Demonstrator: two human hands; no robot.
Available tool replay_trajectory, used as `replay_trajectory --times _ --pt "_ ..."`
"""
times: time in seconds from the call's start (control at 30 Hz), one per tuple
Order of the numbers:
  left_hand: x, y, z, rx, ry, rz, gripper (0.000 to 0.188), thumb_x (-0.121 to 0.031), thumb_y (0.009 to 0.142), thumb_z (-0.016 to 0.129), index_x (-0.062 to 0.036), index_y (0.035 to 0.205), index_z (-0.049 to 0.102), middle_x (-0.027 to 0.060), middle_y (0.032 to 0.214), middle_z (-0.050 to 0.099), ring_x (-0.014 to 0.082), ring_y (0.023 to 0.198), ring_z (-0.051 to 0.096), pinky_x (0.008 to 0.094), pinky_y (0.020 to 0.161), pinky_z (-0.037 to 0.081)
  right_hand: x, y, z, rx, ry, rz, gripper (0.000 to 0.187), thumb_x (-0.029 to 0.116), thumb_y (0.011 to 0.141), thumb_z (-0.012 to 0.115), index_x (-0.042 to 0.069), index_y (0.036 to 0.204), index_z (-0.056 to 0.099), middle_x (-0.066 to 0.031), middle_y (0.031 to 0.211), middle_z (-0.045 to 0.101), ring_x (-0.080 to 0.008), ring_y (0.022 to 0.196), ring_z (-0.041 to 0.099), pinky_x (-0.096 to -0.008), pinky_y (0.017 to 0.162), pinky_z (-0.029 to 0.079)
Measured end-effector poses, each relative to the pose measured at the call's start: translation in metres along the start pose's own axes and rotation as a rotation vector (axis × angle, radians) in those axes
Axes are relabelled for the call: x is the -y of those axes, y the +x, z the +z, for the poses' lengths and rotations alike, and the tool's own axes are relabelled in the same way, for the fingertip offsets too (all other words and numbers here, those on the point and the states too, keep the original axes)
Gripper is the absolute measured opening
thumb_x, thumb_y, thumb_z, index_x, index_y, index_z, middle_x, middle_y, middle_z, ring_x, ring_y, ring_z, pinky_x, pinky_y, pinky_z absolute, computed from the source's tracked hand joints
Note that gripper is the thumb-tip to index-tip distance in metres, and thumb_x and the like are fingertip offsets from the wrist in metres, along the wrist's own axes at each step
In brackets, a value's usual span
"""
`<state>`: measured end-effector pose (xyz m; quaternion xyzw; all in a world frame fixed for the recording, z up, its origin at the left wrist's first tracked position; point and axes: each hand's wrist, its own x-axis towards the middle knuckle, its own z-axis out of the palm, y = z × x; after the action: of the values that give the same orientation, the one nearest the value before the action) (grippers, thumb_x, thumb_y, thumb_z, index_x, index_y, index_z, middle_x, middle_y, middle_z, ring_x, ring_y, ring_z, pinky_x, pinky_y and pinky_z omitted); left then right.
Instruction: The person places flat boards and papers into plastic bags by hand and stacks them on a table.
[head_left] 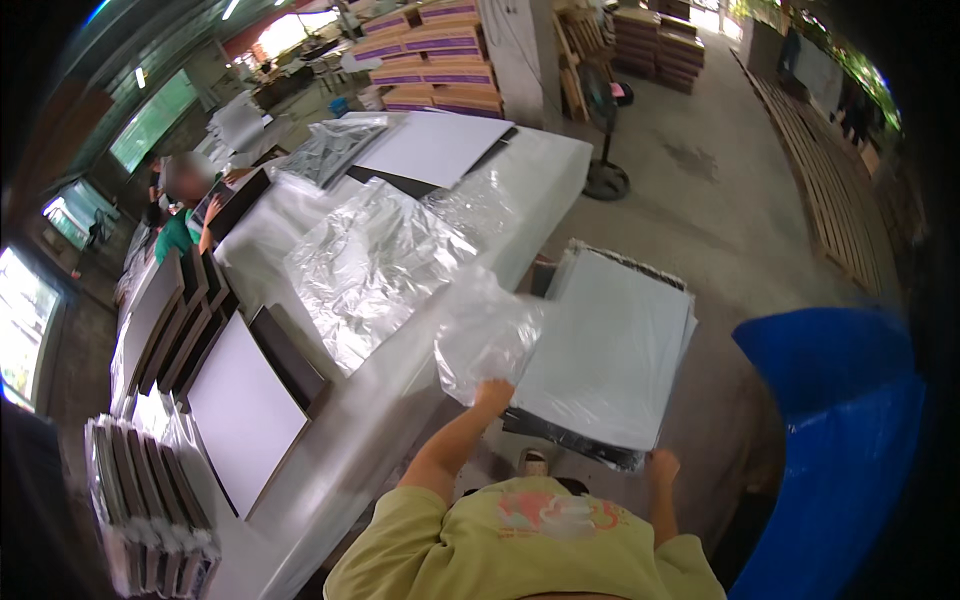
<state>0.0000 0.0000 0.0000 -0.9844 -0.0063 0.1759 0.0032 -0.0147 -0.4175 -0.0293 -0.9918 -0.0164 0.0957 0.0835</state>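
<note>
In front of me lies a stack of flat white boards (608,345) with clear plastic wrapping and dark edges. My left hand (493,396) is closed on a clear plastic bag (485,340) at the stack's near left corner. The bag's loose film spreads leftward, over the edge of the covered table. At the near right corner of the stack, my right hand (662,467) is closed, its fingers partly turned away. What it pinches is too small to make out.
The long table (400,425) carries crumpled plastic film (375,265), a white board (245,410), dark frames and wrapped panels (150,510). A blue curved surface (835,450) stands at right. Across the table is a person in green (175,235). A pedestal fan (605,180) stands beyond.
</note>
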Motion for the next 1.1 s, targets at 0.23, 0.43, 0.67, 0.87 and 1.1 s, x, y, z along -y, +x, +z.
replay_trajectory --times 0.23,0.43,0.67,0.87,1.1 --pt "0.015 -0.036 0.022 0.291 -0.254 -0.083 0.022 -0.016 0.071 0.057 -0.0045 0.089 0.063 0.0157 0.096 0.061 0.0296 0.091 0.060 0.0397 0.075 0.048 -0.008 -0.006 0.031 0.076 0.050 -0.133 0.013 0.015 0.071 0.055 0.012 0.079 0.066 -0.0128 0.077 0.061 -0.0330 0.077 0.059 -0.0432 0.068 0.047" --pt "0.056 -0.161 0.146 0.550 -0.411 -0.156 0.043 -0.038 0.067 0.063 -0.0056 0.096 0.063 0.0167 0.098 0.061 0.0329 0.091 0.058 0.0407 0.077 0.046 -0.008 -0.017 0.036 0.229 -0.075 -0.158 0.019 0.016 0.070 0.055 0.013 0.086 0.065 -0.0135 0.077 0.061 -0.0333 0.076 0.059 -0.0426 0.068 0.047" --pt "0.065 -0.288 0.025 -0.431 -1.747 -0.559 0.051 -0.054 0.076 0.055 -0.0033 0.080 0.062 0.0003 0.056 0.047 0.0097 0.051 0.042 0.0260 0.048 0.032 0.221 -0.047 -0.018 0.208 0.512 -0.874 0.026 0.012 0.070 0.061 0.006 0.096 0.061 -0.0143 0.082 0.057 -0.0315 0.070 0.055 -0.0380 0.064 0.045" --pt "0.101 -0.366 -0.039 -1.144 -2.388 -0.276 0.074 -0.071 0.076 0.029 -0.0112 0.119 0.043 0.0013 0.077 0.047 0.0100 0.065 0.043 0.0229 0.061 0.036 0.465 -0.204 -0.082 0.490 1.043 -1.352 0.044 0.011 0.066 0.073 0.002 0.104 0.053 -0.0030 0.082 0.052 -0.0136 0.074 0.051 -0.0267 0.066 0.044" --pt "0.139 -0.470 -0.047 -1.474 -2.354 -0.269 0.042 -0.027 0.087 0.052 -0.0036 0.121 0.043 0.0052 0.105 0.052 0.0150 0.093 0.052 0.0322 0.079 0.044 0.545 -0.327 -0.079 0.642 1.275 -1.069 0.019 0.011 0.075 0.067 0.000 0.084 0.054 -0.0007 0.064 0.054 -0.0042 0.057 0.048 -0.0194 0.051 0.039"
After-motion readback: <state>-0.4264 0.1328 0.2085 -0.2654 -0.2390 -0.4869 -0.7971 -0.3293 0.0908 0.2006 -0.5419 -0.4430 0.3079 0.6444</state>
